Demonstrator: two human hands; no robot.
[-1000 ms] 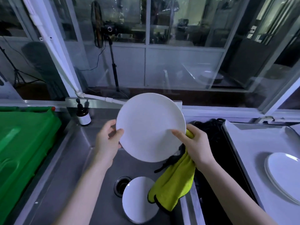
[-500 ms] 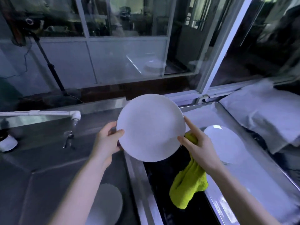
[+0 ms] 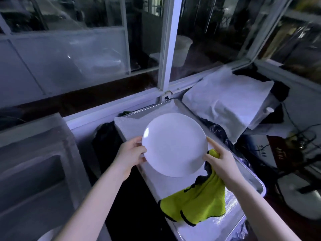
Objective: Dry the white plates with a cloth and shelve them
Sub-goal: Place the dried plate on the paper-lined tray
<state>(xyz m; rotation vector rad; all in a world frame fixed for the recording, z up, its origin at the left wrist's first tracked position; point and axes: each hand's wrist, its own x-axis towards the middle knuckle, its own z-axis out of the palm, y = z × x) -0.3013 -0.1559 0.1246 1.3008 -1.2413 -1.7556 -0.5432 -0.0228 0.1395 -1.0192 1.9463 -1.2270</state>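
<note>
Over the lined tray, the white plate is held tilted between both hands: the left hand pinches its rim, thumb on the face, while the right hand steadies the opposite rim and clutches the yellow-green cloth hanging below. Stiff, glossy and probably breakable, it seems safest held by opposite rims.

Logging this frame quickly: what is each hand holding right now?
Left hand: grips the white plate by its left rim.
Right hand: holds the yellow cloth, fingers against the plate's right rim.
</note>
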